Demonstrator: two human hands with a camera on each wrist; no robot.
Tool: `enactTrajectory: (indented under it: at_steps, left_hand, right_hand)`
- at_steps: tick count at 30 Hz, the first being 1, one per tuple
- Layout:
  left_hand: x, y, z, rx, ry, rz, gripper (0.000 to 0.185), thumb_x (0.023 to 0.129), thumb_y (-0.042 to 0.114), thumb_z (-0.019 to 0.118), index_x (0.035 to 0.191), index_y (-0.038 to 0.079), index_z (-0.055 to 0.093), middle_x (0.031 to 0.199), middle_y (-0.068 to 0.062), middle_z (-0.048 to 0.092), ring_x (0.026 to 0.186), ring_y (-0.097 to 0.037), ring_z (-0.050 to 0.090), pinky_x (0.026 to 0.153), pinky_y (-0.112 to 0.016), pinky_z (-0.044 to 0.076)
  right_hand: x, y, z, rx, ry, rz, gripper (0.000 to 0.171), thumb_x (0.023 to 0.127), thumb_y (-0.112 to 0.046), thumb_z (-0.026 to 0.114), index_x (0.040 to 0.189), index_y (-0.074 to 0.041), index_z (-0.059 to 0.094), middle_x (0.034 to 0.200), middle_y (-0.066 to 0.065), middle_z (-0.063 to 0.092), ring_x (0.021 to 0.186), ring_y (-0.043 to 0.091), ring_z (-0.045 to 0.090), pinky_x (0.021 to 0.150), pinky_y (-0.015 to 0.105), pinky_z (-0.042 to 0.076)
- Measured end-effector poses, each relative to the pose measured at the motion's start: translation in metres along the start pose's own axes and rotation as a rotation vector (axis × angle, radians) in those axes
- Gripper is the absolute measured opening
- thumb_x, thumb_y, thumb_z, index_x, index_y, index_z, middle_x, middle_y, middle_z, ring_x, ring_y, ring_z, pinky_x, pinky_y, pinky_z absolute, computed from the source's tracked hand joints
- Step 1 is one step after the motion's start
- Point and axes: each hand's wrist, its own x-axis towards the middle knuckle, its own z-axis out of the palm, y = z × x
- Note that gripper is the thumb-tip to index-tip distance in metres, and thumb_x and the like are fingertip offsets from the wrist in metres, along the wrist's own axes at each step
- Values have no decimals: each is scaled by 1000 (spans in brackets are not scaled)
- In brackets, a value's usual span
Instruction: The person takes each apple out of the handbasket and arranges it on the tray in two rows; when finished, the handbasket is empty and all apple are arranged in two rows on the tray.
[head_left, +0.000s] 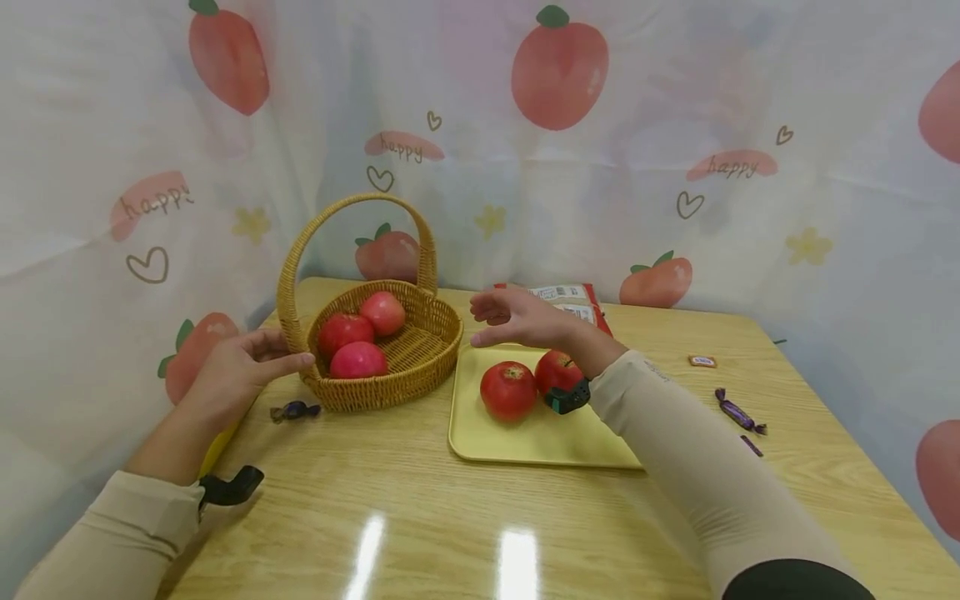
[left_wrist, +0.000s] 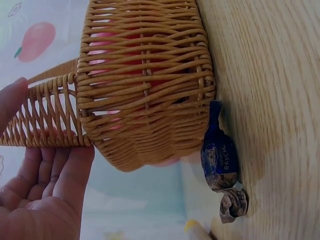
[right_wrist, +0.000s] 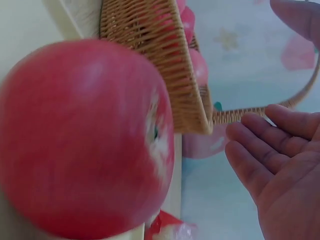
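Observation:
My left hand (head_left: 238, 365) holds the wicker basket (head_left: 382, 392) at the left foot of its tall handle (left_wrist: 45, 112), thumb on one side and fingers on the other. Three red and pink round fruits (head_left: 358, 360) lie inside the basket, toward its left. To its right, a yellow tray (head_left: 472, 446) bears two red apples (head_left: 508, 392). Above the back of that tray is my right hand (head_left: 525, 318), fingers loosely spread, thumb apart, holding nothing. The right wrist view shows a red apple (right_wrist: 85, 140) large and close, with the open palm (right_wrist: 290, 170) away from it.
A blue-wrapped candy (left_wrist: 219, 160) lies beside the basket's base. Behind the tray is a red and white packet (head_left: 562, 293). On the right of the table sit a small wrapped piece (head_left: 702, 361) and a purple candy (head_left: 738, 412). A printed curtain (head_left: 465, 83) hangs behind.

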Motion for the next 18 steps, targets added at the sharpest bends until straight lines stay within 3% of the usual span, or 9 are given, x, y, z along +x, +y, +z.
enactTrajectory:
  at_steps: [5,11,18]
  left_hand:
    - [-2,3,0,6,-1,-8,55,93,42,79,127,2,65,105,14,73,100,-1,66,85,-10,50]
    - [-3,3,0,14,-5,-15,58,93,43,78,129,1,64,108,13,72,102,-1,65,86,-10,50]
    - [0,3,2,-2,9,4,54,93,41,79,128,2,65,106,14,73,99,-2,66,85,-11,52]
  right_hand:
    - [14,-6,5,-35,-21,-17,76,91,-35,77,154,-6,45,152,16,54,140,27,53,119,43,41]
    - [30,-11,11,-64,-33,-2,79,90,-42,76,156,-14,44,150,7,56,140,26,52,117,44,42]
    - [46,-21,12,-15,-15,-6,80,88,-40,79,154,-10,45,147,5,58,139,23,53,117,41,42]
